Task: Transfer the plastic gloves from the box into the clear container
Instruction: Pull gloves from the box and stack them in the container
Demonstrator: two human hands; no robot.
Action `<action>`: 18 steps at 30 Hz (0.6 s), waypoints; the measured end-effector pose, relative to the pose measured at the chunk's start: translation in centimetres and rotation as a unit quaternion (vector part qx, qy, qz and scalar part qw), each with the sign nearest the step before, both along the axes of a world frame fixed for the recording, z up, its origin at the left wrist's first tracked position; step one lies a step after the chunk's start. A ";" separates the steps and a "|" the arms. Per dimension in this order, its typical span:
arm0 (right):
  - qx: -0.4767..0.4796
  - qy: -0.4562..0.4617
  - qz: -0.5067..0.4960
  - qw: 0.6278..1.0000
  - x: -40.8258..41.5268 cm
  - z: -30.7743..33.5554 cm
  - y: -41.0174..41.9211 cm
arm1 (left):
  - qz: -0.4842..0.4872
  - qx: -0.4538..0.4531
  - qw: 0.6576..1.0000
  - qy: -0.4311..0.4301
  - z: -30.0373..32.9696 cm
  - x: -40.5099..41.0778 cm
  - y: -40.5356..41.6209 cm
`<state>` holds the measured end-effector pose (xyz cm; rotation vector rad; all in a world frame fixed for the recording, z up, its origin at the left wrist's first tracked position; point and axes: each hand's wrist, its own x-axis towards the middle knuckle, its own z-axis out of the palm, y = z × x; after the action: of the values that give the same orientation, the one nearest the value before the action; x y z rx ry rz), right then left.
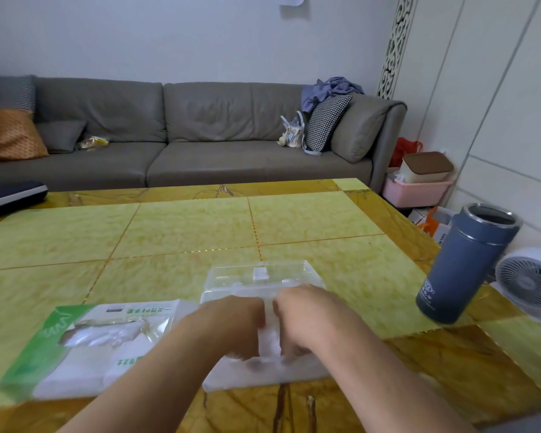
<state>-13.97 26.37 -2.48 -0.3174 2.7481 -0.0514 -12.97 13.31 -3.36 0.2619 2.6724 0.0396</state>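
The green and white glove box [85, 342] lies flat on the table's near left, with thin plastic gloves showing through its torn window. Just right of it sits the clear container [256, 276], its transparent lid tipped back. My left hand [235, 326] and my right hand [300, 320] are pressed side by side down inside it. Both are closed on a whitish stack of plastic gloves [269, 339] that pokes up between them. My fingertips are hidden in the stack and behind the clear walls.
A blue-grey metal tumbler [469, 264] with no lid stands near the table's right edge. A dark flat item [10, 195] lies at the far left. Beyond the yellow-green tiled table [188, 232] is a grey sofa [181, 132]. A white fan [534, 282] sits on the floor at right.
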 end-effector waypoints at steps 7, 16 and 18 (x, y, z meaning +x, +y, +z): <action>0.066 -0.117 0.003 0.991 -2.5 -1.6 -0.9 | 0.011 0.004 0.996 0.091 0.7 0.9 -0.1; 0.052 -0.077 0.001 0.996 -1.9 -1.4 -0.3 | 0.069 0.060 0.994 0.060 -1.2 0.7 -0.4; 0.038 -0.060 -0.008 0.997 -1.7 -1.7 0.1 | 0.060 0.033 0.997 0.040 -1.2 0.1 -0.2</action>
<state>-15.67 26.48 -4.13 -0.2621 2.6259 0.0300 -12.85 13.16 -4.59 0.1266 2.7678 0.1573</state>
